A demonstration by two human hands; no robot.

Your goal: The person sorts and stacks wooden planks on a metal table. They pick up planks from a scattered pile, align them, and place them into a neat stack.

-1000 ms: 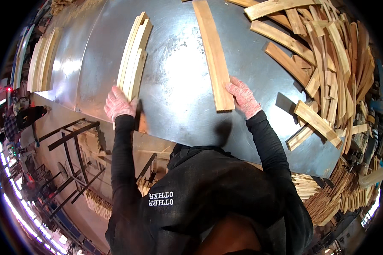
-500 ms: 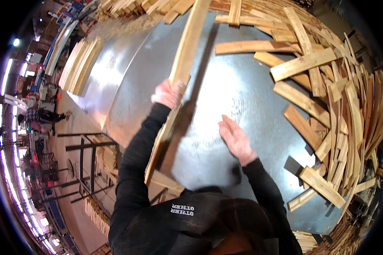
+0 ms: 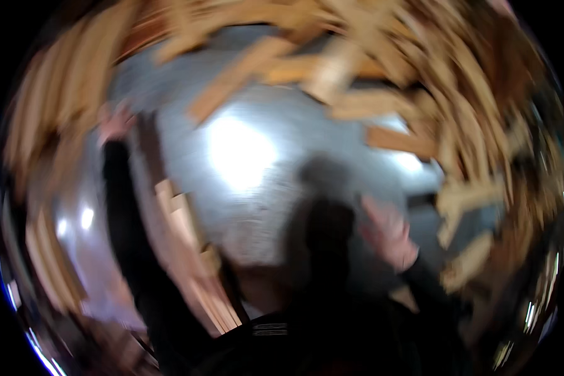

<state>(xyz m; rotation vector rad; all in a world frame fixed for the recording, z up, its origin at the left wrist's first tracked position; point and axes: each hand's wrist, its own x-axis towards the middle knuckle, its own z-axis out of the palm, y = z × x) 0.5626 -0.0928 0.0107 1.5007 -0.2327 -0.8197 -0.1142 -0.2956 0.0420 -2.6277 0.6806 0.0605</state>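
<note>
My left hand (image 3: 114, 122) is at the far left with the arm stretched out, beside long boards (image 3: 84, 75). It is blurred, but its fingers look spread and I see no board in them. Several narrow wooden boards (image 3: 188, 225) lie side by side just right of my left forearm. My right hand (image 3: 388, 235) hovers over the metal tabletop (image 3: 257, 213), fingers stretched out and holding nothing. A reddish-brown board (image 3: 401, 141) is beyond it.
Crossed loose boards (image 3: 351, 69) cover the far edge of the tabletop and run into a dense pile (image 3: 464, 106) on the right. A separate board stack (image 3: 53, 257) is at the left. Strong motion blur hides detail.
The view has swung right, so the loose boards appear farther left. My left hand gripped a long board earlier; now it is farther forward and left, apparently off it. My right hand stays outstretched.
</note>
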